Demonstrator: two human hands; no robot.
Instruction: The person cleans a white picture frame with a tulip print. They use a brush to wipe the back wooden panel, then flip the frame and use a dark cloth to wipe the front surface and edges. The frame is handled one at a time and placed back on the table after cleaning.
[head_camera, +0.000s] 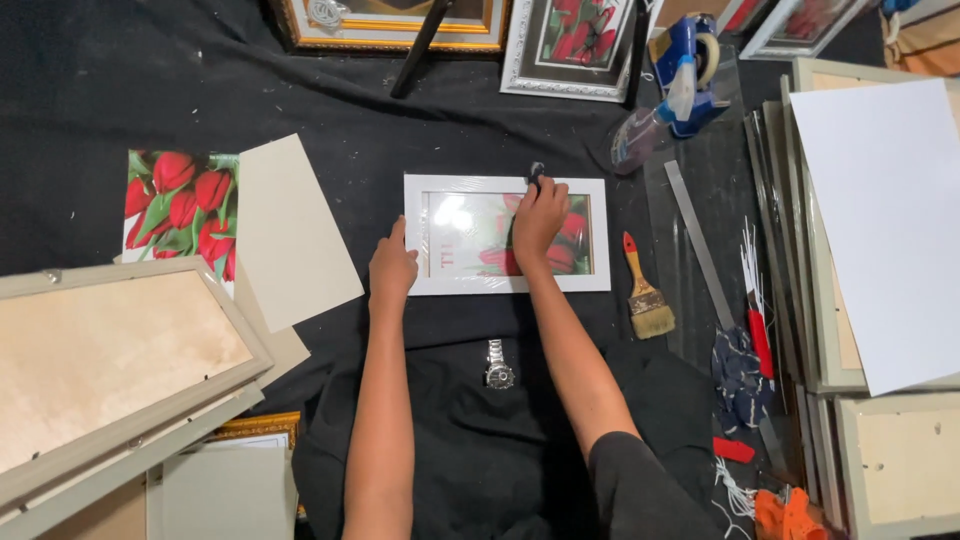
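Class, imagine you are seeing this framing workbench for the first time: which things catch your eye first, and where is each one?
At the centre, a white picture frame lies on the black cloth, the left hand at its left edge and the right hand pressing a small dark tool on its glass. A red tulip print glows at left; a paintbrush lies just right of the frame.

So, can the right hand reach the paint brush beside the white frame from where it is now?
Probably yes. The right hand rests on the white frame, and the paint brush lies just right of that frame on the black cloth, with nothing between them.
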